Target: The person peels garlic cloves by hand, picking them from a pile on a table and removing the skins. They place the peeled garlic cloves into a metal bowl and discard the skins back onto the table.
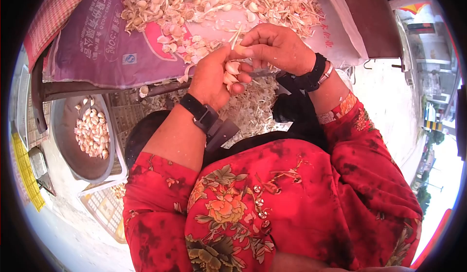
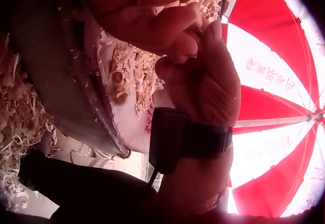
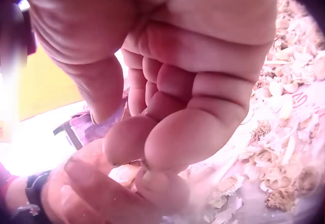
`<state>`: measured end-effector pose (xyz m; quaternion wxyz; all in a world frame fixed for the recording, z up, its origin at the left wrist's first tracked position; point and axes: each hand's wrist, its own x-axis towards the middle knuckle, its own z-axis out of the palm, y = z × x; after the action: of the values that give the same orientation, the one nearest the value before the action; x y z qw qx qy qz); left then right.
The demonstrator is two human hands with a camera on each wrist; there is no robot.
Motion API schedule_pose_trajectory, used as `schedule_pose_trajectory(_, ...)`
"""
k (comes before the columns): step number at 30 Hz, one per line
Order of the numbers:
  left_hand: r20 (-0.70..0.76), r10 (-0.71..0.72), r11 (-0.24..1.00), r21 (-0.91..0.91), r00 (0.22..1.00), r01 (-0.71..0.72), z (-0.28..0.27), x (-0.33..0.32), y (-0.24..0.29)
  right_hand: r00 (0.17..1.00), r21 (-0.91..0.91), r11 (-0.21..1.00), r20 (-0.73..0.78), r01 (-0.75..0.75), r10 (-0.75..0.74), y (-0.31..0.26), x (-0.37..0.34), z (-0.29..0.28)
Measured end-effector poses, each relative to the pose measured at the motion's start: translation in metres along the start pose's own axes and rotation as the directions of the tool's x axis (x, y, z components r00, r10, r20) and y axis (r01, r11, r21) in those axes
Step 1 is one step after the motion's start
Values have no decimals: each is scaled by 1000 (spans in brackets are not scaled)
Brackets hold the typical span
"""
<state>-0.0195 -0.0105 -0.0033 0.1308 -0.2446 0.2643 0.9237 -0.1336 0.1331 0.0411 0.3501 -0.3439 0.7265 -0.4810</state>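
A purple printed woven sack (image 1: 78, 48) covers the dark brown wooden bench (image 1: 70, 90); on it, toward the far side, lies a broad heap of pale papery garlic cloves and husks (image 1: 219, 4). Over the near edge, the left hand (image 1: 211, 77) meets the right hand (image 1: 282, 48), with whitish rounded cloves (image 1: 232, 68) in the left. Below that edge lie dry straw-coloured husks (image 1: 253, 109). To the left, a grey oval basin (image 1: 63, 140) holds cream-coloured cloves (image 1: 92, 133); behind it sits a white-and-yellow plastic lattice crate (image 1: 99, 205).

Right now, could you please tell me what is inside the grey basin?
The grey basin holds garlic cloves, with bare surface showing around them; whatever lies beneath the cloves is covered and cannot be seen.
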Motion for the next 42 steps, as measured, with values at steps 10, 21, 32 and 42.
schedule_pose_trajectory(10, 319, 23, 995, -97, 947, 8, -16, 0, 2, 951, -551, 834, -252, 13, -180, 56, 14, -58)
schedule_pose_trajectory(21, 197, 81, 996, -40, 977, -75, -17, 2, 6, 988, -837, 546, -94, -12, -124, 68, 55, -51)
schedule_pose_trajectory(32, 172, 100, 994, 29, 980, -106, -13, 4, 2, 988, 524, 840, 134, -140, 81, 41, 18, -52)
schedule_pose_trajectory(42, 307, 189, 973, -184, 933, -137, -28, -43, 11, 974, 562, 806, 210, -188, 81, 30, -18, -14)
